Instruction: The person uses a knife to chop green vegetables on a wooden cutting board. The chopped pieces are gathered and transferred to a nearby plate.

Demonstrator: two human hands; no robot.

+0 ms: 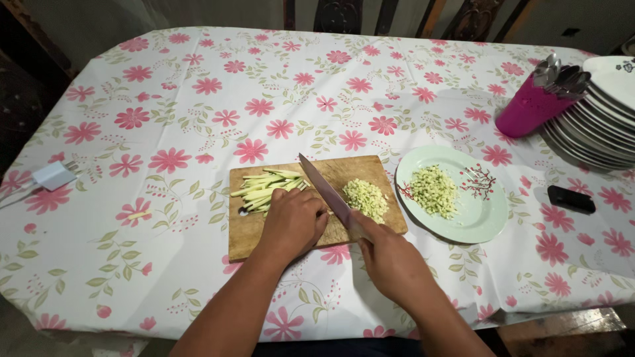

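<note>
Knife [325,190] gripped in right hand [390,258]; left hand [294,221] curled on veg strips [264,187]; diced pile [366,197], plate [486,215] alongside

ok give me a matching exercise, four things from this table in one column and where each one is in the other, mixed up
Things:
1. long pale green vegetable strips
2. small diced green pieces
3. bunch of metal spoons
4. white plug-in charger

Places:
a. in the magenta plastic cup
b. under the left hand on the wooden cutting board
c. at the table's left edge
d. on the round pale green plate

Pairs: 1-b, 2-d, 3-a, 4-c
</note>
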